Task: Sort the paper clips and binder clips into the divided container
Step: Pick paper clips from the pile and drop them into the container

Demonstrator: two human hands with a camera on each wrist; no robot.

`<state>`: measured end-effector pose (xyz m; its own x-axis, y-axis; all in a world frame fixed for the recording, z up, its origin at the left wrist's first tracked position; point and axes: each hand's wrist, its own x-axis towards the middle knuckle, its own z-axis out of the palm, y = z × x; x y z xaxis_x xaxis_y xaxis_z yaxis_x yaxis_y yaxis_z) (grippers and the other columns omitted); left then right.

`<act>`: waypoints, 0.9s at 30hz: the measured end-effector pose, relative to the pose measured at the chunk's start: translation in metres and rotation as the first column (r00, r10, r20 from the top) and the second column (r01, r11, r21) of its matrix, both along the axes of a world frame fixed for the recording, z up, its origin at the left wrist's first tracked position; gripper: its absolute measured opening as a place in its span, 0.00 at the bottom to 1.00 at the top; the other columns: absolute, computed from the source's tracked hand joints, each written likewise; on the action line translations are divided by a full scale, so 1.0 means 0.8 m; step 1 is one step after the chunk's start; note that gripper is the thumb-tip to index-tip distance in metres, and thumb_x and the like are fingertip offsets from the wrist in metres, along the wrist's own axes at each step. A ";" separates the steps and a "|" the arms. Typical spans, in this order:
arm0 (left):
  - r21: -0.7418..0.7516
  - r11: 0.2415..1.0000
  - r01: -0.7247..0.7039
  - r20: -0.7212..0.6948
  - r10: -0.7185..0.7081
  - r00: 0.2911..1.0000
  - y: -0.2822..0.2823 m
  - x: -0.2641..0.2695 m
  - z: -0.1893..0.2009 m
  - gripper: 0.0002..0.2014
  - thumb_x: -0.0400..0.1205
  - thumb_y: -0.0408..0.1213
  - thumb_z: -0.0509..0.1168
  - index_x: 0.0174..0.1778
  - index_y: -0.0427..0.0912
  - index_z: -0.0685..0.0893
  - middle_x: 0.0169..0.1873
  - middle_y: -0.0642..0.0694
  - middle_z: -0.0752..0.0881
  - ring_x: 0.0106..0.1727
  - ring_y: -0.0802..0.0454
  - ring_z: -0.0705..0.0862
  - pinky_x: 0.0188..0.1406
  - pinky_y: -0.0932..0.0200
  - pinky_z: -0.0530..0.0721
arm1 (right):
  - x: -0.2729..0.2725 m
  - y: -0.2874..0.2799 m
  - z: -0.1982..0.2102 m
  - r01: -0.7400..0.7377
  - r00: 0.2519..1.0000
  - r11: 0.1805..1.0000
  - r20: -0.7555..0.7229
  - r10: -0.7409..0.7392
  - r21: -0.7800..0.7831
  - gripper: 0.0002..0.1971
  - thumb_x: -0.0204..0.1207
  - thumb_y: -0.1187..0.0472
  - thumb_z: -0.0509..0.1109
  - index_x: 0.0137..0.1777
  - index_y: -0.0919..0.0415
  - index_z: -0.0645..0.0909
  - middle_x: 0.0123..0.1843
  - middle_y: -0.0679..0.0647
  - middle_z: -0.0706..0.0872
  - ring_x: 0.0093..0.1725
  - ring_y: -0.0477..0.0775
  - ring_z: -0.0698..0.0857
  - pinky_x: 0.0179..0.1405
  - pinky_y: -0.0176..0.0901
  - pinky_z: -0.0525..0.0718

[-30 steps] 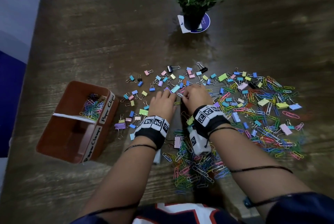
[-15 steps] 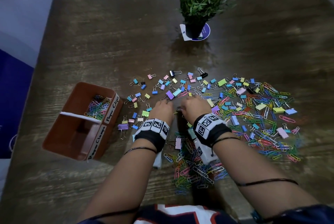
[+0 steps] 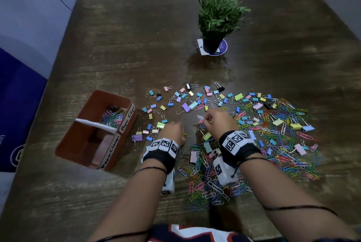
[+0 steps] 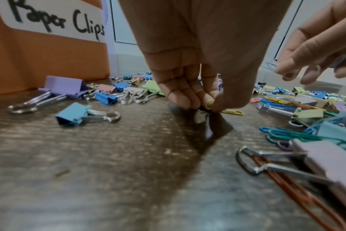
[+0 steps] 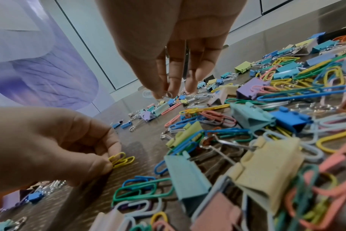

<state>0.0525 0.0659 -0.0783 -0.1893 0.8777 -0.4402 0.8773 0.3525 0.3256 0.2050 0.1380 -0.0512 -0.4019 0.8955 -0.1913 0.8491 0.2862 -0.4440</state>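
Note:
My left hand [image 3: 174, 131] [image 4: 208, 104] pinches yellow paper clips [image 5: 121, 159] [image 3: 185, 135] [image 4: 233, 111] against the wooden table [image 3: 136, 36]. My right hand [image 3: 210, 119] [image 5: 165, 93] is raised slightly and pinches a white paper clip [image 3: 200, 118] [image 5: 147, 94] [image 4: 269, 65] between thumb and fingers. Coloured paper clips [image 3: 273, 138] and binder clips [image 3: 187, 101] are scattered across the table in front and to the right. The orange divided container [image 3: 93, 155] sits to the left; its far compartment, labelled "Paper Clips" [image 4: 55, 20], holds several paper clips [image 3: 114, 114].
A small potted plant [image 3: 218, 21] stands on a round coaster at the back middle. A purple binder clip [image 4: 63, 86] and a blue one [image 4: 73, 114] lie close to the container's wall. A dense clip pile [image 3: 207, 181] lies between my forearms.
Both hands drew back toward me and apart. The left one came away with yellow paper clips, the right one lifted a white paper clip. The head view shifted, showing more of the table.

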 end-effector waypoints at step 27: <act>0.223 0.707 -0.671 -0.070 0.698 0.712 -0.070 -0.208 0.128 0.06 0.78 0.38 0.71 0.37 0.45 0.81 0.43 0.42 0.86 0.51 0.40 0.84 0.48 0.52 0.79 | -0.049 -0.025 0.003 -0.091 0.993 0.995 -0.076 0.087 -0.044 0.01 0.78 0.60 0.69 0.45 0.56 0.82 0.44 0.49 0.86 0.43 0.49 0.84 0.46 0.48 0.87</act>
